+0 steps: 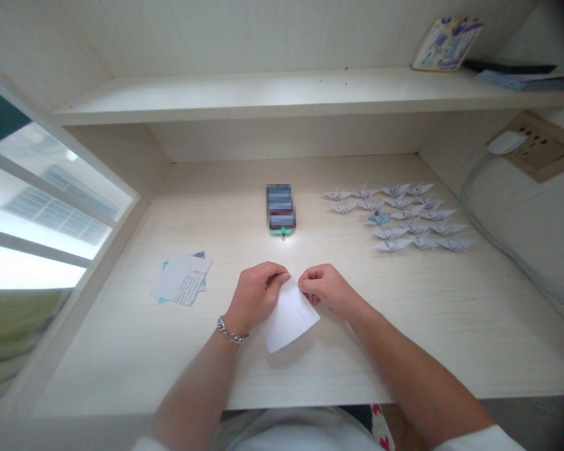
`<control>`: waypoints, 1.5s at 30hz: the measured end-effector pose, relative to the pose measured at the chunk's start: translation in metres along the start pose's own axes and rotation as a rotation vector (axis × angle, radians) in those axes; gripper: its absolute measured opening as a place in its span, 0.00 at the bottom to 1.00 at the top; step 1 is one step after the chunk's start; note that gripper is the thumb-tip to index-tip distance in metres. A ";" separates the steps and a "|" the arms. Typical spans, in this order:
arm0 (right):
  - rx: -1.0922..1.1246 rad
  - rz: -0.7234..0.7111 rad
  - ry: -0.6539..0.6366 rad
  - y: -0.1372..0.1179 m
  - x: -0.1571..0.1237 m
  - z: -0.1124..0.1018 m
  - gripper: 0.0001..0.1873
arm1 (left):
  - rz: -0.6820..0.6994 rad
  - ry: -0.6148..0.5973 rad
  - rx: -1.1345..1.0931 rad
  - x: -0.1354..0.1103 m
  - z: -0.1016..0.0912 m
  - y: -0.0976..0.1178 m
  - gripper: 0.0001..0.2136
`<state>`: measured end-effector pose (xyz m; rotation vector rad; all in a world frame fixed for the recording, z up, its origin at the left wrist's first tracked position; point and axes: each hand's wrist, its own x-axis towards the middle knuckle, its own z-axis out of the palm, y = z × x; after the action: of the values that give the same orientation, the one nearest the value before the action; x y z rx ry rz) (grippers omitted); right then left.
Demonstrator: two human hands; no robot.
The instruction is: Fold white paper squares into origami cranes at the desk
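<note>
A white sheet of paper (291,319) is held just above the desk, near its front edge. My left hand (258,294) pinches its upper left edge between thumb and fingers; a chain bracelet (232,332) circles that wrist. At the paper's upper right edge, the thumb and forefinger of my right hand (326,288) are pressed together on it. Several folded paper cranes (411,241) stand in rows at the right rear, white except for one blue crane (378,218). To the left lies a small stack of paper sheets (176,275), the top one with handwriting.
A phone (281,210) with a green edge lies at the desk's middle rear. A shelf (244,94) runs above, carrying a box (447,44) and flat items at right. A charger cable (493,238) hangs from the wall socket (540,147). A window (51,194) borders the left side.
</note>
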<state>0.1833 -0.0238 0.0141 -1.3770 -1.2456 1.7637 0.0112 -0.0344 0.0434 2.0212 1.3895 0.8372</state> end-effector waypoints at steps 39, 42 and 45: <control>0.001 0.018 -0.084 -0.005 -0.004 -0.003 0.05 | 0.000 -0.010 -0.013 0.001 -0.007 -0.002 0.06; -0.019 0.000 -0.106 -0.005 -0.003 -0.003 0.04 | 0.020 -0.025 -0.019 0.001 -0.008 -0.001 0.07; -0.030 -0.014 -0.115 -0.004 -0.004 -0.004 0.04 | 0.025 -0.029 -0.021 0.001 -0.008 -0.001 0.07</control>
<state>0.1875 -0.0243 0.0190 -1.2958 -1.3441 1.8447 0.0049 -0.0323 0.0488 2.0311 1.3364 0.8263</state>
